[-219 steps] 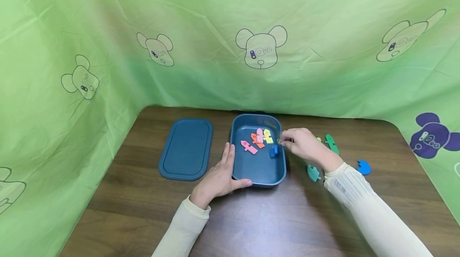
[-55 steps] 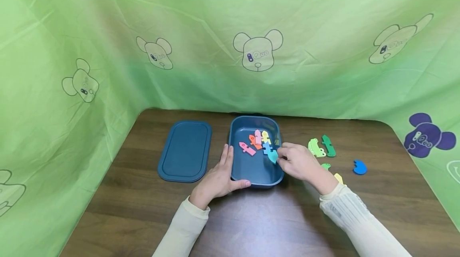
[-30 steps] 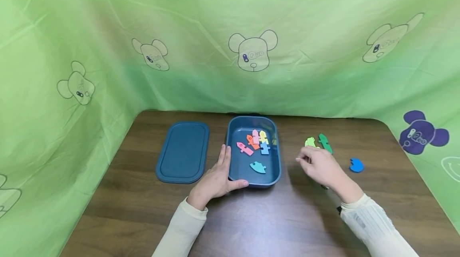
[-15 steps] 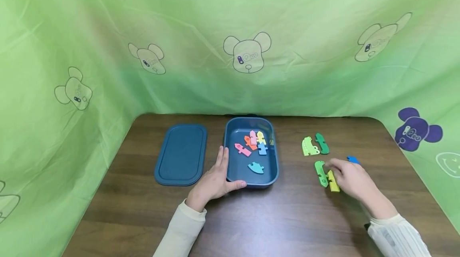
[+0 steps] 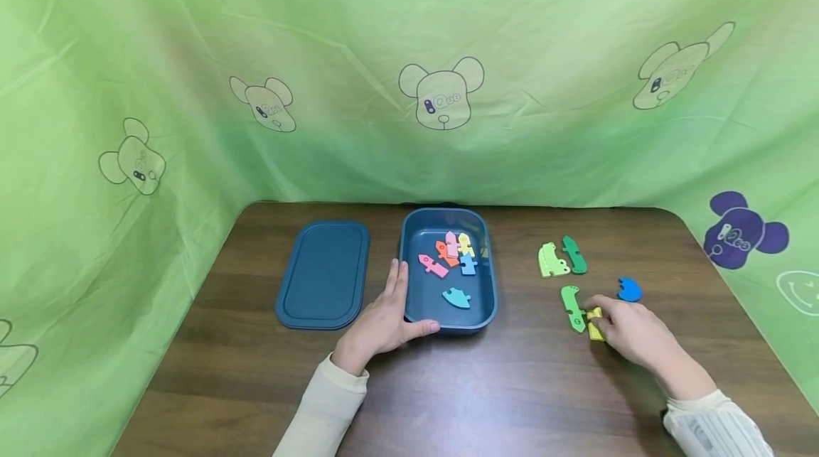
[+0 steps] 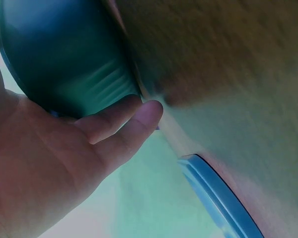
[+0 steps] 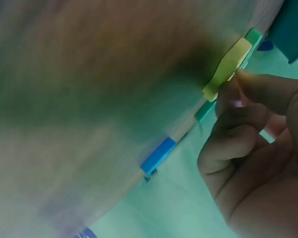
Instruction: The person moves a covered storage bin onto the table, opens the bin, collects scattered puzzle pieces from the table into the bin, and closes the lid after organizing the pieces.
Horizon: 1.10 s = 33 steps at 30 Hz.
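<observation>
In the head view a dark blue box (image 5: 448,325) holds several flat puzzle pieces, among them a teal one (image 5: 457,298) lying apart near its front. My left hand (image 5: 382,325) rests against the box's left side and front corner, fingers straight and thumb on the near rim. At the right, my right hand (image 5: 630,330) has thumb and fingers on a yellow piece (image 5: 596,329); the right wrist view shows fingertips pinching that yellow piece (image 7: 228,67). A green piece (image 5: 572,309) lies just left of it.
A dark blue lid (image 5: 323,274) lies left of the box. Behind the right hand are a light green piece (image 5: 551,261), a dark green piece (image 5: 574,255) and a blue piece (image 5: 630,289). Green printed cloth (image 5: 358,158) hangs along the table's back and sides.
The teal piece has been let go in the box, nearer its front. My right hand has moved right, away from the box, and has taken hold of the yellow piece. My left hand stays at the box.
</observation>
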Tool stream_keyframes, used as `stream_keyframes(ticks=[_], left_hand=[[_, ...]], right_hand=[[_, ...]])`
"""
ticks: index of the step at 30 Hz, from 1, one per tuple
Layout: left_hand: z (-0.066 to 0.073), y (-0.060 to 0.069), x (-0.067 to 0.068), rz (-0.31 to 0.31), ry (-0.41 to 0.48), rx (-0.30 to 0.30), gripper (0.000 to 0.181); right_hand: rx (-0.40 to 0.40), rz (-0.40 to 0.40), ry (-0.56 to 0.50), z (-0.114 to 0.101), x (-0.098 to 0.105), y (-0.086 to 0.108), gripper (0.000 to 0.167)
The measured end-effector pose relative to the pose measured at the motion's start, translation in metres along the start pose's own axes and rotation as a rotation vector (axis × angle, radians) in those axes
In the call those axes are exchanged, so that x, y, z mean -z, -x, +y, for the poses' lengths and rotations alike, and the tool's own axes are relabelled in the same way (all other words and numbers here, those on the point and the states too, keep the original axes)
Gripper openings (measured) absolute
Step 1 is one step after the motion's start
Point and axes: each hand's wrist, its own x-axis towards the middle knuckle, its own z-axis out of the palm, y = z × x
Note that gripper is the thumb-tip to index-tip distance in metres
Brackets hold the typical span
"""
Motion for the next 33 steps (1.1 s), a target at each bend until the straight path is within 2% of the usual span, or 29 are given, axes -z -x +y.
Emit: stream_keyframes(ticks=[4, 9, 24, 27, 33], left_hand=[[0.000, 0.000, 0.000, 0.001, -0.001, -0.003, 0.120], [0.000, 0.000, 0.000, 0.001, 0.003, -0.002, 0.120], [0.000, 0.001, -0.001, 0.005, 0.008, 0.000, 0.121], [0.000, 0.001, -0.001, 0.003, 0.011, 0.000, 0.121], [0.000, 0.001, 0.000, 0.007, 0.012, -0.005, 0.120]], right_hand=[[0.002, -0.004, 0.048, 0.003, 0.003, -0.003, 0.019], [0.033, -0.033, 0.016, 0.000, 0.000, -0.007, 0.009], [0.068, -0.035, 0.031, -0.002, -0.005, -0.012, 0.028], [0.105, 0.001, 0.036, -0.003, -0.006, -0.013, 0.028], [0.200, 0.146, 0.011, -0.011, -0.006, -0.016, 0.022]])
